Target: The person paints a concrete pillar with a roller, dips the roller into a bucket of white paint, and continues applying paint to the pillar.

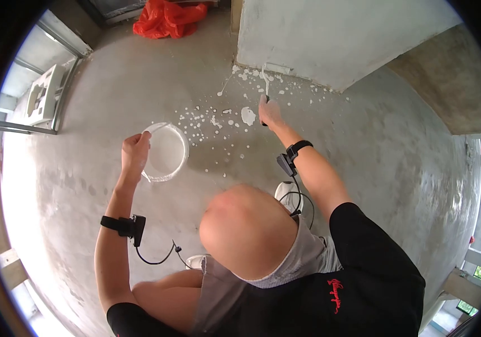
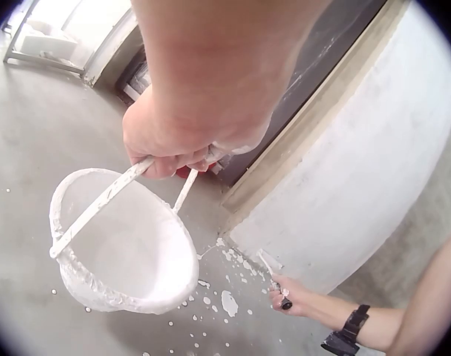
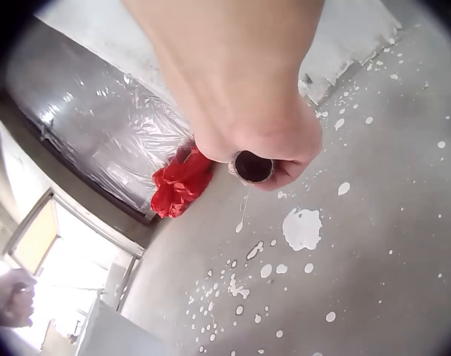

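Observation:
My left hand [image 1: 135, 153] grips the handle of a white bucket [image 1: 183, 147] at its rim; in the left wrist view the curled fingers hold the handle [image 2: 99, 211] above the tilted bucket [image 2: 177, 285]. My right hand [image 1: 272, 114] is wrapped round the dark handle of a paint roller, whose white head [image 1: 277, 69] lies against the foot of the pale wall [image 1: 330, 39]. In the right wrist view the dark handle end [image 3: 253, 167] pokes out of the fist [image 3: 262, 141], and the roller head is hidden.
White paint spots [image 1: 248, 116] dot the grey floor [image 1: 100, 90] between bucket and wall. A red plastic bag [image 1: 167, 19] lies at the back. Clear plastic sheeting [image 3: 92, 96] covers a surface beside it. A white framed object [image 1: 45, 95] stands at the far left.

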Demonstrator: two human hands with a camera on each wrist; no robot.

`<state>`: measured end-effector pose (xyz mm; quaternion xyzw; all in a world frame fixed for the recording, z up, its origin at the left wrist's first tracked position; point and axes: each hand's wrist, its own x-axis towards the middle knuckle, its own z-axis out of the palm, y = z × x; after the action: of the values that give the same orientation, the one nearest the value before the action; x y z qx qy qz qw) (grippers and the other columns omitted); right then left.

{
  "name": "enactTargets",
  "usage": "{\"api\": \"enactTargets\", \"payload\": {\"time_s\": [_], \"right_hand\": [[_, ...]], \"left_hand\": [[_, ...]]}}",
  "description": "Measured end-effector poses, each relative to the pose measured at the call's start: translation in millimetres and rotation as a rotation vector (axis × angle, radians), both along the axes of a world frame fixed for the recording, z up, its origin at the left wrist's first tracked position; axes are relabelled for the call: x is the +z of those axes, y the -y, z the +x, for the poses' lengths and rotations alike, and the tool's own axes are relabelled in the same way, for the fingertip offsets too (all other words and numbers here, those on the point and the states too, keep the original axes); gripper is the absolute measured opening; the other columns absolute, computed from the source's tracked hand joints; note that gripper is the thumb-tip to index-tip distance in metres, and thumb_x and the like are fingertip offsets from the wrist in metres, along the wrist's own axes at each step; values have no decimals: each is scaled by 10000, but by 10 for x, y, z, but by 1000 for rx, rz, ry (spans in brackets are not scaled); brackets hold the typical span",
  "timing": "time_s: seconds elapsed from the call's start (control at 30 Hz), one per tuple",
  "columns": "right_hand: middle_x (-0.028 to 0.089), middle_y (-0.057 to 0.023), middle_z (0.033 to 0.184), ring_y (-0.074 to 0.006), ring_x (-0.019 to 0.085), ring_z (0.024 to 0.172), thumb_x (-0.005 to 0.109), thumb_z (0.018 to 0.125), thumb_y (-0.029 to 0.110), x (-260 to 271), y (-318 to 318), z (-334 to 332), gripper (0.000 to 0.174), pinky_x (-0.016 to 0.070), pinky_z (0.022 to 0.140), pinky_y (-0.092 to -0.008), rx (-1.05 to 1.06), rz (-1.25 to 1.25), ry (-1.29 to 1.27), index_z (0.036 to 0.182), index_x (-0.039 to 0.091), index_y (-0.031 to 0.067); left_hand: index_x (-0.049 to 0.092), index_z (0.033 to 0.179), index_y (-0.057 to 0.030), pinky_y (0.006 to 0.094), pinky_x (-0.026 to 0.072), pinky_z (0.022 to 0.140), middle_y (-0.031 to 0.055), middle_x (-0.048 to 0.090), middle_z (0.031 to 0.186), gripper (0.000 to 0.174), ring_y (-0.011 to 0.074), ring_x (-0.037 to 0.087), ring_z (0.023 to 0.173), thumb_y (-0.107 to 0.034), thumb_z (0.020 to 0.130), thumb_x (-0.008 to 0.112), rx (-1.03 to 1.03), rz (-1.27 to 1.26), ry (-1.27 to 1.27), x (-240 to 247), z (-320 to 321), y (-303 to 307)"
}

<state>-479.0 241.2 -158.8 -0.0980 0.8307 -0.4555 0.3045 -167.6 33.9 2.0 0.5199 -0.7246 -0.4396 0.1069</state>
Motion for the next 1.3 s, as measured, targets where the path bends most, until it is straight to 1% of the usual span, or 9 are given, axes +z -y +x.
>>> {"api": "enactTargets", "payload": {"time_s": [0.13, 0.23, 0.3, 0.4, 0.5, 0.83, 0.9, 1.0, 1.3], "right_hand": [[518, -113, 500, -241, 557, 414, 365, 982, 412, -396, -2, -172, 571, 443, 417, -377, 128, -87, -379, 621, 484, -14], [586, -202, 560, -319, 659, 598, 437, 963, 302, -28, 25, -164, 389, 499, 525, -414, 52, 16, -149, 903, 567, -60], [588, -198, 580, -328, 652, 584, 437, 963, 324, -225, 22, -250, 415, 503, 544, -413, 249, -38, -602, 1003, 548, -74], [601, -199, 591, -323, 654, 584, 404, 974, 332, 741, 45, 74, 437, 512, 555, -398, 20, 44, -164, 1025, 565, -71], [597, -182, 538, -311, 664, 587, 339, 994, 369, 512, 42, 63, 512, 529, 600, -396, 137, 84, -421, 946, 588, -76], [626, -214, 616, -317, 675, 623, 349, 989, 310, 176, 186, 56, 467, 532, 586, -412, 142, 174, -190, 967, 554, -108], [620, -240, 626, -359, 668, 645, 385, 984, 328, 144, 139, 53, 472, 523, 595, -455, 364, 241, -854, 928, 574, -101], [618, -267, 646, -409, 656, 673, 422, 975, 343, 299, 86, 50, 482, 514, 597, -482, 86, -75, -555, 880, 595, -96], [636, -243, 653, -384, 664, 671, 331, 993, 380, 127, 59, 34, 584, 530, 651, -451, 137, 210, -221, 783, 633, -74]], "left_hand": [[533, 641, -37, 282, 269, 399, -9, 426, 572, 323, 78, 333, 440, -298, 828, 568, 11, 7, 46, 96, -36, -37], [471, 599, -14, 311, 312, 519, 14, 408, 578, 350, 109, 341, 545, -280, 814, 549, 6, 26, 49, 182, -90, -104], [459, 599, -15, 312, 307, 518, 17, 408, 582, 353, 109, 336, 548, -282, 813, 549, -5, 43, 69, 169, -112, -116], [439, 598, -17, 315, 294, 514, 18, 403, 585, 359, 107, 324, 551, -284, 812, 549, -25, 48, 65, 117, -142, -133], [434, 598, -15, 315, 284, 513, 15, 401, 586, 365, 101, 317, 551, -288, 810, 551, -35, 41, 54, 130, -185, -147], [439, 594, -18, 306, 282, 509, -3, 381, 575, 364, 96, 308, 543, -278, 820, 557, -27, 32, 9, 203, -239, -191], [447, 597, -17, 305, 283, 507, -3, 388, 579, 363, 96, 310, 543, -280, 820, 557, -22, 47, 15, 213, -241, -180], [460, 606, -13, 304, 284, 502, -2, 403, 588, 359, 96, 315, 542, -283, 822, 556, -26, 64, 38, 184, -223, -173], [469, 619, -9, 298, 281, 498, -1, 411, 594, 361, 91, 321, 537, -294, 822, 556, -16, 59, 70, 183, -210, -172]]}}
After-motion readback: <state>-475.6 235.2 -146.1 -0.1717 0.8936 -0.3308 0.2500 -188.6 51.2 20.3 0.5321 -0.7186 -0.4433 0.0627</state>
